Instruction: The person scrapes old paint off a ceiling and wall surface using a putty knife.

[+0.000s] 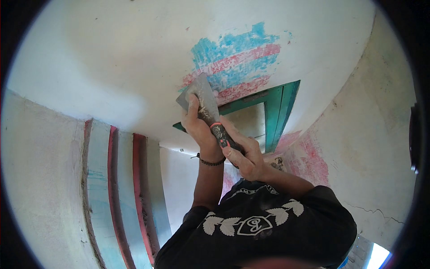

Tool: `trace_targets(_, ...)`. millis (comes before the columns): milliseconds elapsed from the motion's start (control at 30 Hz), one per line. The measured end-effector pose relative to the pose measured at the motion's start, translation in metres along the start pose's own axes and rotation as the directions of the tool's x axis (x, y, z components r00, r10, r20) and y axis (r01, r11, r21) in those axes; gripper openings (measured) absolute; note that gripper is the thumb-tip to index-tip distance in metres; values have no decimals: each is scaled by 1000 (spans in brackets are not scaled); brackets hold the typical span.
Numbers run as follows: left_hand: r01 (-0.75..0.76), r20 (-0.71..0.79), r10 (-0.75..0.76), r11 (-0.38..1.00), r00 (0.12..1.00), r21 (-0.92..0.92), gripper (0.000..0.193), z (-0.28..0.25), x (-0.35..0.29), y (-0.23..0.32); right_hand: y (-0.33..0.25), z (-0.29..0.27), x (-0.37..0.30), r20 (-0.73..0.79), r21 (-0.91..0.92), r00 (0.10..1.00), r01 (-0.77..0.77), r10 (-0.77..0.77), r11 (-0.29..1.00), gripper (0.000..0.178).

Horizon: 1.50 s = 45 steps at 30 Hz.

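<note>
My right hand (248,160) grips the scraper (220,133) by its handle | my left hand (200,131) clasps its blade (207,99) | advise: edge low, even pressure near the painted patch (237,56).

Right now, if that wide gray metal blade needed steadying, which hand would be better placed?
Probably the left hand: one digit rests on the wide gray metal blade. The right hand grips the black-and-red handle, farther back.

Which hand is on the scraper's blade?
The left hand, with the dark bracelet at its wrist: it touches the metal blade, while the bare-wristed right hand holds the black handle.
</note>
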<state>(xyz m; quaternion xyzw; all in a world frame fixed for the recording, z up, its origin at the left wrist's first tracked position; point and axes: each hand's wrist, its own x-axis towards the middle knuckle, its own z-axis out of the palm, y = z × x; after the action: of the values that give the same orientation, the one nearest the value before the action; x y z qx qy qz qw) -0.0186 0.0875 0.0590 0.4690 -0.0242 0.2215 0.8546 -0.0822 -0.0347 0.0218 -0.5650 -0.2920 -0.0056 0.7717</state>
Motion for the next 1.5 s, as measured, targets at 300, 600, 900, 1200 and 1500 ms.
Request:
trace_targets(300,-93,-73,96,995,993,44,36,4,4,1,-2,4,2,4,51,1000,-9,9,999,66)
trace_targets(600,-58,3,58,996,998,-73,36,32,8,14,-14,-15,12,56,10,990,-128,127,992,62)
trace_targets(900,-62,-23,63,998,998,24,38,29,6,17,-32,-12,14,78,-25,992,-92,94,995,64)
trace_targets(1200,-96,-23,96,995,995,-33,38,28,18,14,-19,-9,16,-7,-39,997,73,-74,997,64)
trace_targets(1500,-32,-35,31,999,999,-27,34,21,8,6,-25,-12,21,24,-40,1000,-10,11,999,63)
